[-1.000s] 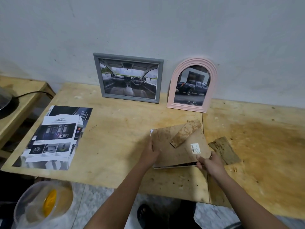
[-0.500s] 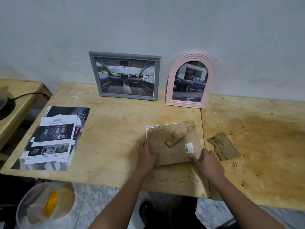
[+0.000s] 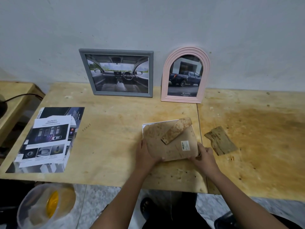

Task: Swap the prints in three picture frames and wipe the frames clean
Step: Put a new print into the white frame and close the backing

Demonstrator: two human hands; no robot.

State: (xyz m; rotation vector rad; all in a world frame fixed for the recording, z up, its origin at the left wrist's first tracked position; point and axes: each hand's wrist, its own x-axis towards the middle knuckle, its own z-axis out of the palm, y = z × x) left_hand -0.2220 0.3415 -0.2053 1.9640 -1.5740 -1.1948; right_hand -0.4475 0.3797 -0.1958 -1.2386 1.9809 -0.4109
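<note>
The plywood table (image 3: 115, 146) is carrying three frames. The grey frame (image 3: 116, 72) and the pink arched frame (image 3: 185, 75) are leaning upright at the back edge. The white frame (image 3: 168, 140) is lying face down near the front edge, its stained backing board (image 3: 173, 146) uppermost. The left hand (image 3: 146, 156) and right hand (image 3: 203, 156) are gripping the near corners. It is judged light, stiff and possibly fragile; edge holds are advisable. Loose prints (image 3: 47, 139) are lying at the left edge.

Dim, even indoor light, soft shadows. Wide-angle bending at edges. Faint glare on grey frame (image 3: 116, 73) glass. Slight overall softness.
</note>
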